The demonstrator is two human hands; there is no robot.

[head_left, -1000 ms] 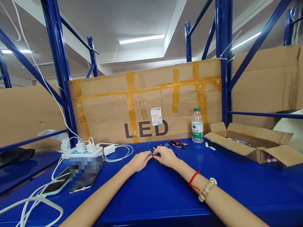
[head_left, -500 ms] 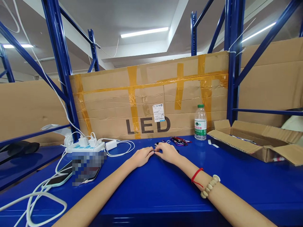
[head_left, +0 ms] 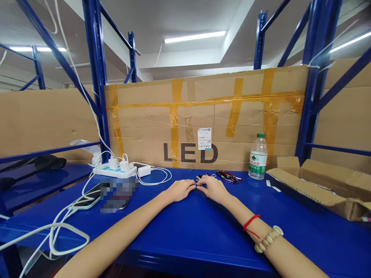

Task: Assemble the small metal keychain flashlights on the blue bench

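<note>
My left hand [head_left: 180, 190] and my right hand [head_left: 213, 188] rest knuckles-up on the blue table [head_left: 203, 231], fingertips meeting over a small dark item [head_left: 197, 185] too small to name. Both hands have their fingers curled and pinched on it. A red string and a bead bracelet [head_left: 268, 239] circle my right wrist. Just beyond my right hand lies a small pile of coloured clips or carabiners [head_left: 228, 176].
A water bottle [head_left: 257, 157] stands right of the pile. An open cardboard box [head_left: 324, 185] sits at the far right. A white power strip [head_left: 116, 170] with chargers and cables, and phones [head_left: 92, 199], lie at left. A taped "LED" cardboard sheet [head_left: 203, 123] backs the table between blue rack posts.
My hands stay pinched together on the small item at the same spot on the table. My head has turned left, so everything has shifted right in view.
</note>
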